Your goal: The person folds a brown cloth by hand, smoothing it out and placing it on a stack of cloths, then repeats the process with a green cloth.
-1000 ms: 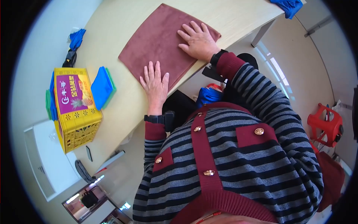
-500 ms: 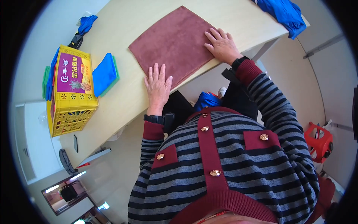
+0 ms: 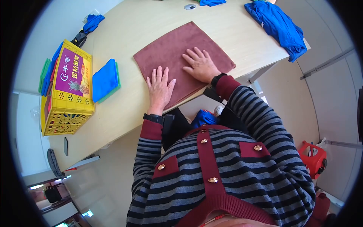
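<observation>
A folded reddish-brown cloth (image 3: 170, 47) lies flat on the table near its front edge. My left hand (image 3: 160, 89) rests palm down at the cloth's left front part, fingers straight and slightly apart. On the cloth's right half lies my right hand (image 3: 200, 66), flat, with its fingers spread. Neither hand grips anything. Dark bands circle both wrists.
A yellow plastic crate (image 3: 72, 94) holding cloths stands on the left of the pale table (image 3: 124, 108). Beside it lie folded blue and green cloths (image 3: 106, 80) and a phone-like dark slab (image 3: 65, 146). Blue fabric (image 3: 278, 26) hangs over the right end. A red stool (image 3: 314, 160) is at right.
My right hand has slid left from the cloth's right edge to its middle right. My left hand stays at the left front. The view has shifted, showing more of the table's far side.
</observation>
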`<action>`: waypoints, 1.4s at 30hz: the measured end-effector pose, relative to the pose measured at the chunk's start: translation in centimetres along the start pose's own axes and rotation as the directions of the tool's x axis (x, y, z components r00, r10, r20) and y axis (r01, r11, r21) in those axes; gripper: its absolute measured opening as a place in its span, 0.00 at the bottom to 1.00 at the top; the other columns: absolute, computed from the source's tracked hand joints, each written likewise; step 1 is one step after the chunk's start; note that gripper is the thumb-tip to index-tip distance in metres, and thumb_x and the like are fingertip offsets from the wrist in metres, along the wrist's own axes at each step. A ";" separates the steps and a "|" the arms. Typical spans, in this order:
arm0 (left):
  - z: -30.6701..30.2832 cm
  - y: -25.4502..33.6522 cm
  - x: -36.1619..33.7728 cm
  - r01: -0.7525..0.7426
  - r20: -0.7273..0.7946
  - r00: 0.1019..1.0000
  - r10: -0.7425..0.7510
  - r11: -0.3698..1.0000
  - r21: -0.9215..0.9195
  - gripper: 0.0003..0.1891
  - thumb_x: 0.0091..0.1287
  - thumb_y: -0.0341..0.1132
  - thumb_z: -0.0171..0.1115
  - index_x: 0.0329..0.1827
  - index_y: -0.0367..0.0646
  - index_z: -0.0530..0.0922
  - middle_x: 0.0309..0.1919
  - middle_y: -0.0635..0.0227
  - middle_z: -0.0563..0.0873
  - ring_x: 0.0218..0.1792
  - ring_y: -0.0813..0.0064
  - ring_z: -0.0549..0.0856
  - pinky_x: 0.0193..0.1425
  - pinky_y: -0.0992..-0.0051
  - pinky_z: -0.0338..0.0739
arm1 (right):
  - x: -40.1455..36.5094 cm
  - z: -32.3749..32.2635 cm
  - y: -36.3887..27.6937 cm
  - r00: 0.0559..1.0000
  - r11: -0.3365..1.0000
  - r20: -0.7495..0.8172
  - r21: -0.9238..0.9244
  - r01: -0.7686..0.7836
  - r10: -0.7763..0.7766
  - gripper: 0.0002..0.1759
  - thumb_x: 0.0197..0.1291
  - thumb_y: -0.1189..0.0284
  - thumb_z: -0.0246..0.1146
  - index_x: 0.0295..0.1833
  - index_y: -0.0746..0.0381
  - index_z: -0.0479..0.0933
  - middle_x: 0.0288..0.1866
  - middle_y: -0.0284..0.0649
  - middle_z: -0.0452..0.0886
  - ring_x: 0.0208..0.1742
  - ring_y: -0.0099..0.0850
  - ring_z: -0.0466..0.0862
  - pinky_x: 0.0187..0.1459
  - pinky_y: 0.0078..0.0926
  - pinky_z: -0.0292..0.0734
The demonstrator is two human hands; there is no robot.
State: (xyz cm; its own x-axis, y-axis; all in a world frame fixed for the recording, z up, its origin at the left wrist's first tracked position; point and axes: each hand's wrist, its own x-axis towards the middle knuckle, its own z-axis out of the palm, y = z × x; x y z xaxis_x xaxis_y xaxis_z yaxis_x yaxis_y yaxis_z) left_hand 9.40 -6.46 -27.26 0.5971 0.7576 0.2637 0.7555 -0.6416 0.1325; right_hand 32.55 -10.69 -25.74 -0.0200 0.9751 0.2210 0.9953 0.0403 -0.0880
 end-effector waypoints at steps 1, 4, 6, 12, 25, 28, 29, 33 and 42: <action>0.0 -0.2 -0.3 -0.006 -0.003 1.000 0.006 1.000 -0.002 0.33 0.77 0.54 0.53 0.80 0.48 0.66 0.81 0.55 0.63 0.81 0.51 0.60 0.83 0.43 0.49 | -0.2 0.3 0.8 1.000 1.000 0.016 -0.013 -0.020 0.020 0.35 0.77 0.46 0.49 0.81 0.52 0.64 0.84 0.42 0.61 0.85 0.47 0.55 0.81 0.54 0.50; 0.2 -0.4 -1.1 -0.011 0.015 1.000 0.012 1.000 -0.003 0.33 0.77 0.54 0.53 0.80 0.48 0.66 0.81 0.55 0.62 0.81 0.51 0.59 0.83 0.44 0.48 | -0.6 0.6 3.7 0.994 0.993 0.003 -0.046 -0.112 0.112 0.35 0.77 0.46 0.47 0.81 0.51 0.64 0.84 0.41 0.61 0.85 0.47 0.55 0.81 0.52 0.49; 0.2 -0.5 -0.7 -0.016 0.017 1.000 0.015 1.000 0.003 0.33 0.77 0.54 0.54 0.81 0.49 0.65 0.82 0.56 0.62 0.82 0.51 0.59 0.84 0.45 0.47 | -0.5 0.4 4.9 0.989 0.986 -0.019 -0.069 -0.150 0.149 0.35 0.77 0.45 0.47 0.81 0.51 0.64 0.84 0.41 0.60 0.85 0.47 0.55 0.81 0.51 0.49; -0.2 -1.4 -0.7 -0.046 0.031 0.998 0.047 0.999 -0.017 0.32 0.77 0.54 0.54 0.81 0.51 0.66 0.82 0.58 0.62 0.82 0.53 0.59 0.85 0.48 0.47 | -2.1 0.3 4.5 0.963 0.962 0.011 -0.047 -0.268 0.268 0.35 0.77 0.46 0.47 0.81 0.53 0.63 0.84 0.43 0.60 0.85 0.48 0.54 0.81 0.49 0.49; -0.9 -3.7 -1.3 -0.093 0.118 0.989 0.088 0.995 0.040 0.31 0.78 0.52 0.53 0.81 0.52 0.66 0.82 0.59 0.62 0.82 0.55 0.59 0.84 0.49 0.51 | -1.9 -5.0 2.1 0.898 0.964 0.355 -0.149 -0.219 0.259 0.37 0.74 0.46 0.52 0.80 0.57 0.64 0.83 0.46 0.61 0.84 0.53 0.56 0.78 0.58 0.54; -2.2 -2.9 0.1 -0.089 0.126 0.989 0.083 0.995 0.040 0.31 0.78 0.53 0.53 0.80 0.51 0.67 0.81 0.59 0.63 0.82 0.55 0.60 0.83 0.47 0.52 | 0.0 -2.4 0.8 0.984 0.993 0.138 -0.050 -0.109 0.115 0.37 0.74 0.46 0.53 0.80 0.57 0.64 0.83 0.46 0.62 0.84 0.51 0.57 0.79 0.57 0.54; -2.9 -2.7 0.9 -0.087 0.127 0.988 0.083 0.996 0.030 0.31 0.78 0.53 0.53 0.80 0.51 0.67 0.81 0.58 0.64 0.81 0.55 0.60 0.83 0.47 0.53 | 0.7 -1.8 0.2 0.999 0.999 0.028 -0.012 -0.043 0.043 0.37 0.74 0.46 0.53 0.80 0.57 0.64 0.83 0.45 0.62 0.84 0.51 0.57 0.79 0.57 0.54; -1.6 -2.2 4.1 -0.109 0.039 0.993 0.108 0.993 0.034 0.31 0.78 0.53 0.52 0.80 0.50 0.66 0.81 0.58 0.64 0.81 0.54 0.60 0.82 0.46 0.54 | 3.1 0.6 -2.6 0.995 0.992 0.004 0.077 0.095 -0.096 0.37 0.74 0.46 0.53 0.80 0.56 0.64 0.83 0.44 0.62 0.84 0.48 0.58 0.79 0.56 0.54; 1.0 -3.7 3.8 -0.062 0.019 0.998 0.061 0.997 0.053 0.30 0.79 0.54 0.50 0.81 0.55 0.65 0.82 0.59 0.63 0.82 0.54 0.59 0.83 0.45 0.50 | 4.3 1.8 3.3 0.995 0.996 -0.062 0.004 -0.084 0.084 0.36 0.75 0.47 0.51 0.80 0.54 0.64 0.83 0.42 0.63 0.84 0.46 0.58 0.80 0.54 0.53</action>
State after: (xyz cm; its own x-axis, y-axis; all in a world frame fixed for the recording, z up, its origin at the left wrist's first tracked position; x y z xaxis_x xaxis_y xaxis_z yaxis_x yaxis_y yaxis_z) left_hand 9.13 -1.06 -27.66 0.6473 0.7192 0.2527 0.7302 -0.6801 0.0652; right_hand 35.62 -6.01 -26.87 0.0695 0.9597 0.2723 0.9930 -0.0405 -0.1105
